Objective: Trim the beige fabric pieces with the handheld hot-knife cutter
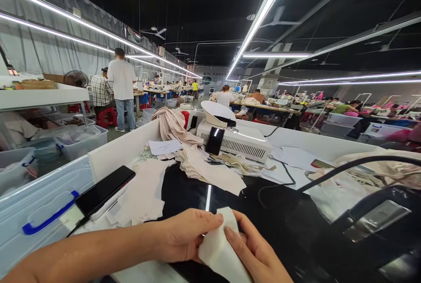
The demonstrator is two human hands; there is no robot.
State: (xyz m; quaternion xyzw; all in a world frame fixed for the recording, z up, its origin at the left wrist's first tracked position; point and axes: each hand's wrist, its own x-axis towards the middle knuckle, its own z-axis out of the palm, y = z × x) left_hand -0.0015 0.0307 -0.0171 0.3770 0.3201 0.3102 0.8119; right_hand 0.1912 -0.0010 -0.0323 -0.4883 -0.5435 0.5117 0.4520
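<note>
Both my hands hold one cream fabric piece in front of me, above a glossy black work surface. My left hand pinches its upper left edge between thumb and fingers. On the other side, my right hand grips it with the thumb on top and the fingers behind. The lower end of the piece runs out of the frame. Beyond my hands lies a stack of cut cream pieces, and more cut pieces lie to the left.
A white machine stands at the back with a dark phone against it. Another phone rests at left on a clear bin with a blue handle. A black cable arches at right. Co-workers are farther off.
</note>
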